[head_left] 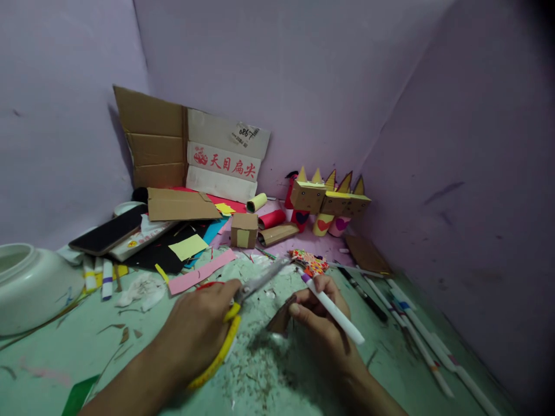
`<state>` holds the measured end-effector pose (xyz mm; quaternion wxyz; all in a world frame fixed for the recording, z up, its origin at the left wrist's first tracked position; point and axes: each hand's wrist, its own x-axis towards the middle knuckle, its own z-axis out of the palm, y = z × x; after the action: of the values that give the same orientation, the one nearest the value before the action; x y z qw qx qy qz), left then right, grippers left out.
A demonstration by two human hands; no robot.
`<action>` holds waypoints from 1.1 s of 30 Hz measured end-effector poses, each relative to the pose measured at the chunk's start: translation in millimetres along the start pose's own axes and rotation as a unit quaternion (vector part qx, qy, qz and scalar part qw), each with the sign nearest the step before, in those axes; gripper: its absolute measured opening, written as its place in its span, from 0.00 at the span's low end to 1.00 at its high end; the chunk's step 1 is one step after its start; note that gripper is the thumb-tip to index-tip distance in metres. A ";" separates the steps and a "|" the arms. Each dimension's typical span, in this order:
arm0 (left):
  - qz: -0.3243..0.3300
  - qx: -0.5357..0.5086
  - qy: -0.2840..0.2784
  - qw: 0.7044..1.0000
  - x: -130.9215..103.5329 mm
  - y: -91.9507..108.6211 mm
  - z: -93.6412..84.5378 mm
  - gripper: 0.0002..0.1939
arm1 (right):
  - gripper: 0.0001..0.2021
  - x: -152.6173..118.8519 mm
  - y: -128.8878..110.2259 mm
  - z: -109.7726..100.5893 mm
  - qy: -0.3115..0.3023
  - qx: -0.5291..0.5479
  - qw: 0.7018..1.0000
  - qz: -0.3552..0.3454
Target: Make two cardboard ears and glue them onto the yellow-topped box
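Note:
My left hand (191, 332) is closed on a pair of scissors with yellow handles (223, 352). The metal blades (264, 280) point up and to the right, slightly blurred. In my right hand (329, 318), thumb and fingers pinch a small dark brown piece of cardboard (281, 316). A white marker with a purple tip (336, 312) rests slantwise across the same hand, held by its fingers. Just beyond the blade tips lies a colourful patterned scrap (309, 261). The scissors and the cardboard piece are apart.
Cardboard figures with pointed tops (332, 202) stand at the back right. A small cardboard box (244, 231), paper strips (202, 271) and a phone-like black slab (108, 229) lie behind. A white pot (37, 289) stands left; several markers (416, 335) lie right.

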<state>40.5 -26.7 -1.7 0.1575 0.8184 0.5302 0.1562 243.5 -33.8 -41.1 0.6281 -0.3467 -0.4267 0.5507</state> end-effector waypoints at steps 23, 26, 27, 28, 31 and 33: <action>-0.148 -0.183 0.027 0.971 14.4 -2.3 -7.5 0.15 | 0.22 4.3 6.6 2.2 0.022 0.018 0.997 0.076; -0.139 -0.332 -0.079 0.930 13.6 17.9 9.8 0.13 | 0.22 3.4 6.3 3.1 0.012 0.017 0.996 0.087; -0.145 -0.367 -0.092 0.914 13.7 21.9 14.6 0.13 | 0.21 3.1 6.3 3.5 0.009 0.016 0.996 0.092; -0.154 -0.394 -0.093 0.901 14.0 24.2 18.6 0.12 | 0.21 3.0 6.3 3.9 0.005 0.016 0.995 0.097; -0.188 -0.425 -0.055 0.884 17.0 22.4 26.2 0.08 | 0.21 4.5 6.7 4.1 0.000 0.000 0.994 0.109; -0.220 -0.424 -0.023 0.878 20.4 16.4 29.0 0.07 | 0.21 7.5 7.5 2.2 0.010 -0.042 0.993 0.109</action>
<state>74.1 -17.0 -19.1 0.5318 0.5392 0.5758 0.3080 238.8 -25.3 -45.9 0.5535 -0.4228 -0.4033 0.5936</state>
